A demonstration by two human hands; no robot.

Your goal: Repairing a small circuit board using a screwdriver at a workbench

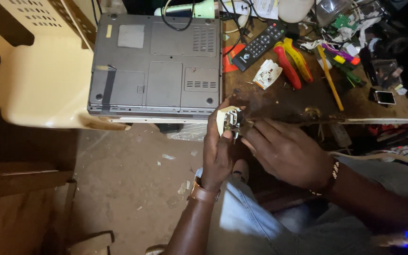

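My left hand point(219, 151) holds a small cream-coloured plug part point(227, 120) with metal pieces showing, just off the front edge of the worn wooden workbench point(284, 104). My right hand point(284, 151) meets it from the right, fingertips pinching at the part's right side; whether they hold a small piece I cannot tell. A brown strap is on my left wrist and a beaded band on my right. Another white plug piece point(267, 73) lies on the bench behind.
A grey laptop point(154, 66) lies upside down at the bench's left end. Red-and-yellow pliers point(293, 59), a black remote point(259, 46), a yellow-handled tool point(329, 78) and several screwdrivers clutter the bench. A cream plastic chair point(38, 80) stands left; dirt floor below.
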